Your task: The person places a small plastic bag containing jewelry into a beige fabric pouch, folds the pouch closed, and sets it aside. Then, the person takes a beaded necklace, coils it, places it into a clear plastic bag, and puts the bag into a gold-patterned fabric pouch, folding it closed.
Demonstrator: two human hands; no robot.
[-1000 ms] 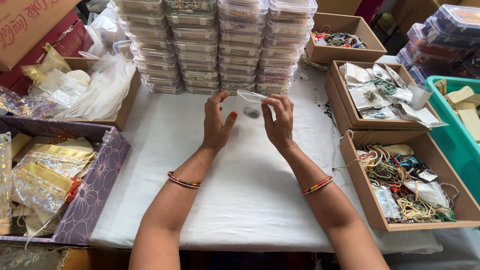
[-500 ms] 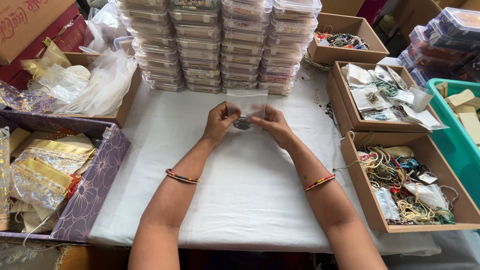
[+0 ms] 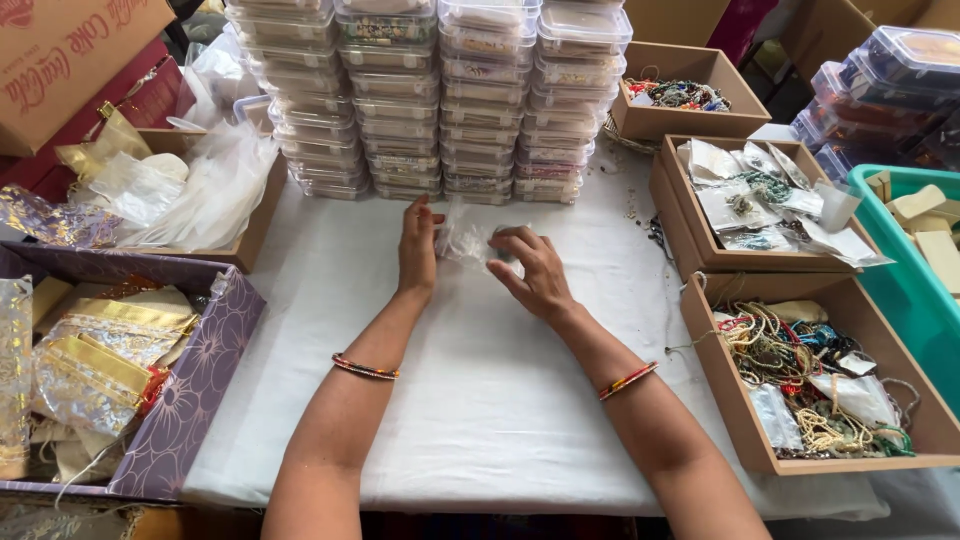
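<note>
Both hands are pinching a small clear plastic pouch (image 3: 466,240) between them, low over the white tablecloth (image 3: 480,400), just in front of the stacks of clear lidded containers (image 3: 440,95). The left hand (image 3: 418,250) stands on edge with its fingers up, gripping the pouch's left end. The right hand (image 3: 528,272) curls over the right end, fingers closed down on it. So the pouch's long axis runs pretty much left to right between the two hands, parallel to the table's front edge. It's crumpled and see-through, so honestly I can't tell which end is the opening or what's inside.

Each wrist has a thin multicoloured bangle, one on the left (image 3: 365,368) and one on the right (image 3: 627,380).

Further out: to the right there's a cardboard tray of tangled bead necklaces (image 3: 810,375), another tray with small packets of jewellery (image 3: 760,195) behind it, and a teal plastic bin (image 3: 915,290) at the edge. To the left sits a purple patterned box (image 3: 190,390) full of gold and silver organza bags, plus a cardboard box of clear plastic bags (image 3: 190,195) behind it.
</note>
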